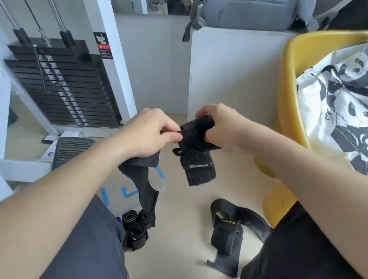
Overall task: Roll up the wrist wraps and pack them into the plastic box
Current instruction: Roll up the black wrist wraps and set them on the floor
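Head view | left hand (153, 131) pinches black wrist wrap (197, 162), right hand (219, 125) curls round its top, mid-frame | plastic box (120, 185) on floor (189, 261), 7 o'clock of hands | second wrap (229, 231), 5 o'clock

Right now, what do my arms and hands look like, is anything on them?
Both are bare. The left hand and right hand have no gloves, and no rings show. The left forearm and right forearm show no sleeves, watch or bands up to the frame edge.

Weight stack (62, 87), yellow chair (290, 98) (pale floor (185, 261) beneath)
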`<state>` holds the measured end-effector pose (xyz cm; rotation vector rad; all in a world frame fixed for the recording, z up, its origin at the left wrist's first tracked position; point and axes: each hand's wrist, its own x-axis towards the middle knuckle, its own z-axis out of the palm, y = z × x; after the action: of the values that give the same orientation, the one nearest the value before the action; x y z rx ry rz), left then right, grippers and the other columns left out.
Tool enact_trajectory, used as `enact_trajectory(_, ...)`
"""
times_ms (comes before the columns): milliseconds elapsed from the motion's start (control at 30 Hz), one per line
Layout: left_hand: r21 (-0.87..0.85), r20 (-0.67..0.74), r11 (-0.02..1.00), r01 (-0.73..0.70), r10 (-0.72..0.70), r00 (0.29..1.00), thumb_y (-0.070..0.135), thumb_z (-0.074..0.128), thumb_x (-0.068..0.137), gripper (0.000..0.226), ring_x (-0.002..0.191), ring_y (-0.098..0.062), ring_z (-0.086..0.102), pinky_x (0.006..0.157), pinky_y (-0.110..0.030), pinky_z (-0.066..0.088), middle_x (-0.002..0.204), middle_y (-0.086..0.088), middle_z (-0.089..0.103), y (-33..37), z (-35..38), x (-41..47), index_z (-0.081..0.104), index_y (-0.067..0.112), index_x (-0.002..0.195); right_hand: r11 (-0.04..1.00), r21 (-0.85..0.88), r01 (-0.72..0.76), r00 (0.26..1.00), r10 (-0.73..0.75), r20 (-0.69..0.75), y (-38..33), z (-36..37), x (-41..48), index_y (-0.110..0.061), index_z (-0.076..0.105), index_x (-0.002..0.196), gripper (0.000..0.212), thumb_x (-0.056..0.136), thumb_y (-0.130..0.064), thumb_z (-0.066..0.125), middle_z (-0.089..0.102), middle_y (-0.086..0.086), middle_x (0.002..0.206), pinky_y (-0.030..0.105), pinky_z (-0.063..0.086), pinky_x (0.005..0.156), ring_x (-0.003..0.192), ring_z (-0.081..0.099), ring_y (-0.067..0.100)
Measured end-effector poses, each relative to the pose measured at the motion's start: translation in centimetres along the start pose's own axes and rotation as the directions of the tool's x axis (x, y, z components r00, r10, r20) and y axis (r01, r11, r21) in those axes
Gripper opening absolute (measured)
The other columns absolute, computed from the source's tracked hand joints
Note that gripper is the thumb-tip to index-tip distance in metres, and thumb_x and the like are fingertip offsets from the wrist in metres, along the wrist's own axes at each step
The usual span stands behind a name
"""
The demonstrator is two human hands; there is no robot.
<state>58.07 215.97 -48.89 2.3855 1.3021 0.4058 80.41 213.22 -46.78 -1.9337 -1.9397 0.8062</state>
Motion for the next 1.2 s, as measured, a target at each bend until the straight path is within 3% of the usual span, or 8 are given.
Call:
enact_trajectory(133, -0.012, -0.063, 1.000, 0.006, -0.007, 0.998, 0.040, 0.073, 0.103, 0.014, 0.061, -0.017, 0.044, 0.069, -0.037, 0.053, 0.064, -0.003, 0.060, -0.2, 0.5, 1.2, 0.082, 0.039, 0.092, 0.986, 0.156, -0.049, 0.995, 0.062, -0.079, 0.6, -0.4, 2.2, -0.032, 0.065, 0.136, 0.053, 0.093, -0.004, 0.051, 0.067, 0.009, 0.123, 0.031, 0.054, 0.074, 0.104, 0.068, 0.028)
enact_trajectory(300, -0.129, -0.114, 0.991, 0.025, -0.040, 0.993, 0.039, 0.077, 0.101, 0.010, 0.082, -0.005, 0.070, 0.080, -0.031, 0.056, 0.085, 0.023, 0.079, -0.9, 0.0, 2.6, 0.085, 0.041, 0.096, 0.957, 0.289, -0.032, 0.988, 0.074, -0.134, 1.4, -1.2, 4.1, -0.039, 0.061, 0.122, 0.053, 0.091, -0.001, 0.041, 0.062, 0.003, 0.095, 0.030, 0.047, 0.054, 0.065, 0.057, 0.020)
enact_trajectory(433, -0.188, -0.132, 0.982, -0.007, -0.018, 0.991, 0.041, 0.078, 0.100, 0.010, 0.083, -0.015, 0.072, 0.081, -0.032, 0.059, 0.091, 0.014, 0.081, -1.4, -0.7, 3.0, 0.082, 0.050, 0.101, 0.987, 0.145, -0.070, 0.922, 0.120, -0.368, 2.6, -2.8, 5.5, -0.024, 0.061, 0.115, 0.041, 0.090, -0.002, 0.037, 0.060, 0.002, 0.094, 0.030, 0.043, 0.054, 0.073, 0.059, 0.020)
enact_trajectory(567, -0.218, -0.195, 0.976, -0.023, -0.021, 0.981, 0.036, 0.074, 0.103, 0.014, 0.084, 0.010, 0.067, 0.072, -0.006, 0.042, 0.091, 0.034, 0.075, -2.2, -1.0, 3.0, 0.082, 0.045, 0.096, 0.911, 0.364, -0.193, 0.949, 0.268, -0.167, 3.3, -3.9, 6.0, -0.018, 0.080, 0.104, 0.032, 0.102, -0.002, 0.052, 0.072, 0.008, 0.103, 0.032, 0.066, 0.065, 0.078, 0.073, 0.022)
enact_trajectory(767, -0.182, -0.047, 0.981, 0.071, -0.081, 0.996, 0.045, 0.074, 0.101, 0.010, 0.094, 0.002, 0.069, 0.083, -0.020, 0.049, 0.102, 0.038, 0.071, -3.0, -1.3, 2.3, 0.080, 0.052, 0.096, 0.895, 0.446, 0.007, 0.998, 0.020, -0.056, 2.9, -3.5, 5.3, -0.014, 0.077, 0.129, 0.060, 0.086, 0.020, 0.051, 0.082, 0.015, 0.111, 0.043, 0.064, 0.101, 0.110, 0.078, 0.031)
enact_trajectory(900, -0.072, 0.061, 0.991, 0.111, -0.106, 0.992, 0.048, 0.079, 0.097, 0.007, 0.095, -0.009, 0.072, 0.094, -0.040, 0.057, 0.103, 0.030, 0.073, -3.7, -1.2, 1.6, 0.077, 0.052, 0.103, 0.967, 0.180, 0.183, 0.960, -0.136, -0.245, 1.9, -3.2, 5.1, -0.020, 0.075, 0.136, 0.055, 0.092, 0.004, 0.052, 0.082, -0.006, 0.102, 0.029, 0.061, 0.090, 0.098, 0.076, 0.012)
enact_trajectory(1067, 0.047, 0.022, 0.952, 0.304, -0.305, 0.952, 0.068, 0.086, 0.079, 0.081, 0.102, -0.006, 0.070, 0.094, -0.030, 0.048, 0.123, 0.014, 0.075, -4.6, -1.1, 1.6, 0.064, 0.029, 0.146, 0.950, 0.098, 0.296, 0.900, -0.243, -0.363, 1.1, -2.6, 4.5, -0.033, 0.082, 0.120, 0.036, 0.098, -0.020, 0.056, 0.078, -0.017, 0.084, 0.013, 0.052, 0.074, 0.080, 0.071, -0.005)
enact_trajectory(1200, 0.037, -0.025, 0.867, 0.498, -0.497, 0.867, 0.067, 0.096, 0.065, 0.062, 0.109, -0.022, 0.066, 0.090, -0.033, 0.057, 0.088, 0.009, 0.074, -5.1, -1.2, 1.6, 0.081, 0.012, 0.090, 0.795, 0.559, 0.235, 0.953, -0.076, -0.293, 0.3, -2.4, 4.9, -0.030, 0.085, 0.106, 0.035, 0.103, -0.042, 0.052, 0.082, 0.010, 0.113, 0.044, 0.061, 0.105, 0.113, 0.076, 0.023)
